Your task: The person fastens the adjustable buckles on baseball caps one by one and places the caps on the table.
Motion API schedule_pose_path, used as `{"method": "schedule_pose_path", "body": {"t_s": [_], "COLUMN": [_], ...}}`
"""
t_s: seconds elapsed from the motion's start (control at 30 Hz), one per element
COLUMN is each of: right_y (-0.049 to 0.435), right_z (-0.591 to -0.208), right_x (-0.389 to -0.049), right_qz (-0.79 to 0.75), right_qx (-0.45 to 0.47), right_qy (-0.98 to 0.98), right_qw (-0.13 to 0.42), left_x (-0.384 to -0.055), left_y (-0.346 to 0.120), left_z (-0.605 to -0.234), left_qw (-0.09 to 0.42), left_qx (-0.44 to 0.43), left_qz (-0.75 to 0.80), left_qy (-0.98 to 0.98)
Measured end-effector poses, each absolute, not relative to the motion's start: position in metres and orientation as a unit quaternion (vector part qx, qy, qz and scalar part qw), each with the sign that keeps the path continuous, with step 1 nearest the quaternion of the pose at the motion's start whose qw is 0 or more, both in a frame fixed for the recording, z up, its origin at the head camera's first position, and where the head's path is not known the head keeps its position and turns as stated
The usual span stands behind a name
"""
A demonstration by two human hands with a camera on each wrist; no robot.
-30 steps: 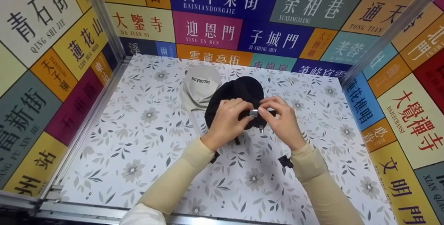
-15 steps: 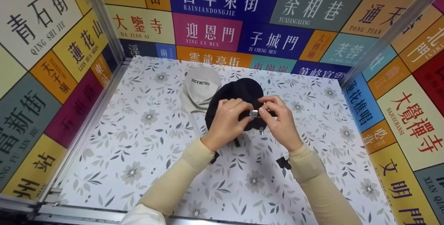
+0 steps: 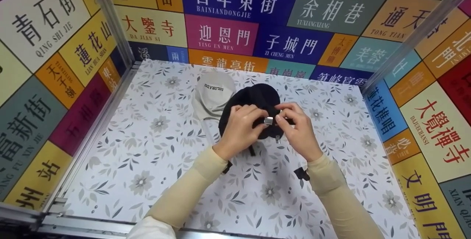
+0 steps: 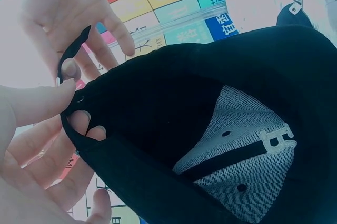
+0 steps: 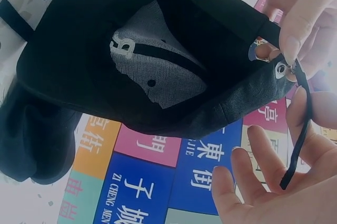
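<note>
Mid-frame, the left hand [image 3: 241, 127] pinches the black fabric cap [image 3: 254, 97] at its silver metal buckle [image 3: 268, 120] while the right hand [image 3: 298, 127] pinches the narrow black strap [image 5: 308, 113], which could slip out if overpulled.

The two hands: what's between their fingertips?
A shiny buckle on the strap of the black cap, between the left hand and right hand, seen in the head view.

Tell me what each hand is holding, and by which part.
A black cap, by its back strap: left hand pinches at the metal buckle, right hand pinches the loose tail.
</note>
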State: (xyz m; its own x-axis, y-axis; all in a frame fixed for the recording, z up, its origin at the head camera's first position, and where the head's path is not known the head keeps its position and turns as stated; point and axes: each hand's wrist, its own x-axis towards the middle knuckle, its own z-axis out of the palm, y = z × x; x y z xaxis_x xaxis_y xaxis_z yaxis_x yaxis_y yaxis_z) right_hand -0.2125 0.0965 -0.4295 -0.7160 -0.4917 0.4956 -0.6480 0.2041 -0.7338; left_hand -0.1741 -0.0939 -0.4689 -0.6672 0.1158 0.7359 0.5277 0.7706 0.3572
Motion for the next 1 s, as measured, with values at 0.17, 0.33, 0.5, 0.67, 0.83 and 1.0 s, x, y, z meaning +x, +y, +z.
{"method": "schedule_pose_path", "body": {"t_s": [0.17, 0.33, 0.5, 0.67, 0.83, 1.0], "right_y": [0.098, 0.099, 0.103, 0.106, 0.104, 0.102], "right_z": [-0.432, -0.434, -0.451, -0.462, -0.462, -0.463], "right_x": [-0.212, -0.213, -0.226, -0.236, -0.235, -0.233], "right_qz": [0.511, 0.511, 0.497, 0.479, 0.468, 0.47], "right_qx": [0.361, 0.363, 0.356, 0.353, 0.366, 0.377], "right_qy": [-0.776, -0.774, -0.785, -0.795, -0.797, -0.792], "right_qw": [0.081, 0.089, 0.102, 0.121, 0.112, 0.098], "left_x": [-0.175, -0.175, -0.175, -0.174, -0.173, -0.174], "left_y": [-0.093, -0.092, -0.091, -0.09, -0.089, -0.088], "left_z": [-0.471, -0.47, -0.469, -0.468, -0.468, -0.469], "left_qw": [0.362, 0.36, 0.359, 0.36, 0.371, 0.38], "left_qx": [-0.186, -0.19, -0.194, -0.193, -0.197, -0.2], "left_qz": [-0.287, -0.297, -0.301, -0.294, -0.286, -0.268], "left_qy": [-0.867, -0.864, -0.862, -0.864, -0.862, -0.862]}}
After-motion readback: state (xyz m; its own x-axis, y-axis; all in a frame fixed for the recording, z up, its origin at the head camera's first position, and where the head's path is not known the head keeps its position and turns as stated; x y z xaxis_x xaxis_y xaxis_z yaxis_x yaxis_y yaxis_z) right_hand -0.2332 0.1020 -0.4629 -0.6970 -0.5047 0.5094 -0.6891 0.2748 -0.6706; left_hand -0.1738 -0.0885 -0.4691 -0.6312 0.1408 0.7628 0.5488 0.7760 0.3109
